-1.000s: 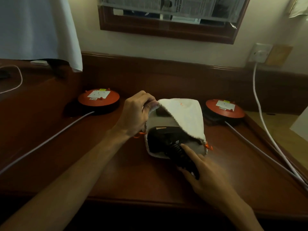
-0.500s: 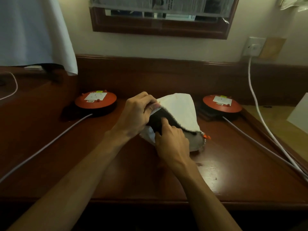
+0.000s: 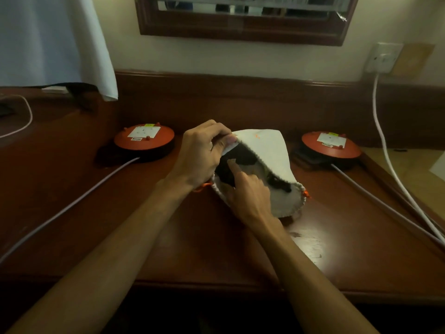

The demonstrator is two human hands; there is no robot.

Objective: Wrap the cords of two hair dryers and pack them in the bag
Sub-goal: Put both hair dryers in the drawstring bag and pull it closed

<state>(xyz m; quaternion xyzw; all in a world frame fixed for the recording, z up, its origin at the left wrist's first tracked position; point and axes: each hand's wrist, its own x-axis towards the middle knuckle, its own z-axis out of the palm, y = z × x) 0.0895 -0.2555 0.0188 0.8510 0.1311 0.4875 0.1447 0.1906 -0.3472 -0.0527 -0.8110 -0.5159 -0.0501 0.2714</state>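
Left of the bag (image 3: 267, 150) an orange cable reel (image 3: 144, 141) sits on the wooden desk (image 3: 192, 249), its grey cord running toward the near-left edge. The left hand (image 3: 201, 153) pinches the bag's upper flap and lifts it open, while the right hand (image 3: 248, 191) reaches into the mouth, forefinger extended onto the black hair dryer (image 3: 237, 160) inside. Right of the bag lies a second orange reel (image 3: 331, 144).

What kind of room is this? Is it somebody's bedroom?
Probably a bedroom or hotel room, though I can't be sure. There is a dark wooden desk against the wall, a framed mirror above it, and a wall socket with a white cable plugged in.
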